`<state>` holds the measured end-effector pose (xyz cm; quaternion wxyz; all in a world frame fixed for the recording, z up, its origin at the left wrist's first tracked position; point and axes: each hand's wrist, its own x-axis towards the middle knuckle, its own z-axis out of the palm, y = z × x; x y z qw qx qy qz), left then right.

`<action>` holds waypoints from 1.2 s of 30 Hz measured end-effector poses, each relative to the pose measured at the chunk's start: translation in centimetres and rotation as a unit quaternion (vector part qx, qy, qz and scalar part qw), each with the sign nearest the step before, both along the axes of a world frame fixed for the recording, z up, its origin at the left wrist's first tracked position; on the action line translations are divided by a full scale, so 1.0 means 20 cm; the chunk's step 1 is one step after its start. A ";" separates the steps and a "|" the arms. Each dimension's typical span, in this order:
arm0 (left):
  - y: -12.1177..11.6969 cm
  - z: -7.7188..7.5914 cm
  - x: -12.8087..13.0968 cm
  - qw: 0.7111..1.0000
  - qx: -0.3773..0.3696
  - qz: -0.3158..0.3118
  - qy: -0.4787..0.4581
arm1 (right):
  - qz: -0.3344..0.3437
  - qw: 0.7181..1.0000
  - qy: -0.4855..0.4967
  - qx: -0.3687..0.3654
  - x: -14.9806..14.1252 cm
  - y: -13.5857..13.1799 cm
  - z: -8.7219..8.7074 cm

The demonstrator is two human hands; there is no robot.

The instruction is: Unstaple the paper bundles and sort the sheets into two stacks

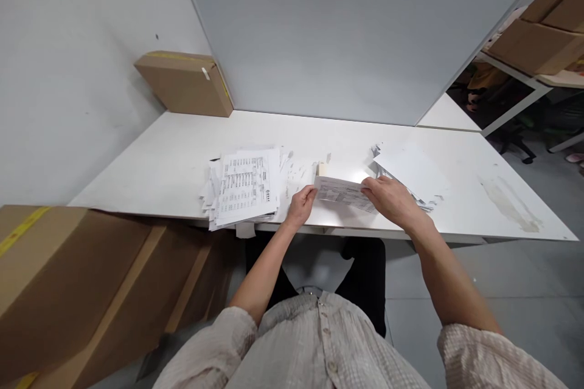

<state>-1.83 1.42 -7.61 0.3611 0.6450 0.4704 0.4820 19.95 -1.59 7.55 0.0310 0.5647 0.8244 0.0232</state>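
Observation:
A printed paper sheet (341, 191) is held above the front of the white table (159, 164), its face tilted away from me. My left hand (300, 206) pinches its left edge and my right hand (387, 197) grips its right edge. Left of my hands lies a stack of printed sheets (244, 188), face up. On the right, another pile of papers (413, 173) lies with blank white sides up, partly under my right hand. A small beige object (322, 168) stands just behind the held sheet.
A cardboard box (187, 82) leans in the back left corner against the grey partition (342, 30). Large cardboard boxes (68, 279) stand at my left, below the table edge. More boxes (542, 30) sit on a shelf at far right.

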 end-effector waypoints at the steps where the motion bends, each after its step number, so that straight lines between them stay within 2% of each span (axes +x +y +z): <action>1: 0.00 0.01 0.00 1.000 0.003 0.001 -0.005 | -0.005 1.000 0.015 -0.001 0.01 0.00 0.00; 4: -0.01 0.04 0.00 1.000 0.013 -0.013 -0.023 | -0.018 0.995 0.096 -0.011 0.05 -0.02 0.01; 7: -0.04 0.08 -0.02 0.999 0.026 -0.033 -0.028 | -0.027 0.981 0.181 -0.062 0.11 -0.06 -0.01; 10: -0.07 0.10 -0.03 0.998 0.003 -0.053 -0.043 | -0.066 0.945 0.293 -0.126 0.17 -0.11 -0.07; 12: -0.07 0.09 -0.04 0.996 -0.041 -0.065 -0.049 | -0.122 0.891 0.398 -0.182 0.20 -0.15 -0.15; 14: -0.06 0.07 -0.04 0.996 -0.072 -0.041 -0.034 | -0.191 0.810 0.495 -0.250 0.21 -0.18 -0.28; 16: -0.03 0.05 -0.03 0.997 -0.080 0.017 -0.015 | -0.252 0.723 0.573 -0.294 0.20 -0.21 -0.41; 18: 0.01 0.02 -0.03 0.995 -0.069 0.067 0.000 | -0.291 0.652 0.633 -0.298 0.18 -0.24 -0.53; 20: 0.06 0.00 -0.02 0.995 -0.044 0.082 0.023 | -0.306 0.608 0.674 -0.287 0.16 -0.25 -0.61; 22: 0.09 -0.01 -0.01 0.996 -0.005 0.074 0.058 | -0.311 0.590 0.690 -0.280 0.13 -0.25 -0.64; 27: 0.14 -0.03 0.00 0.987 0.075 0.038 0.137 | -0.335 0.584 0.691 -0.262 0.10 -0.22 -0.63; 36: 0.13 -0.05 0.00 0.978 0.083 0.003 0.192 | -0.356 0.577 0.693 -0.244 0.06 -0.19 -0.62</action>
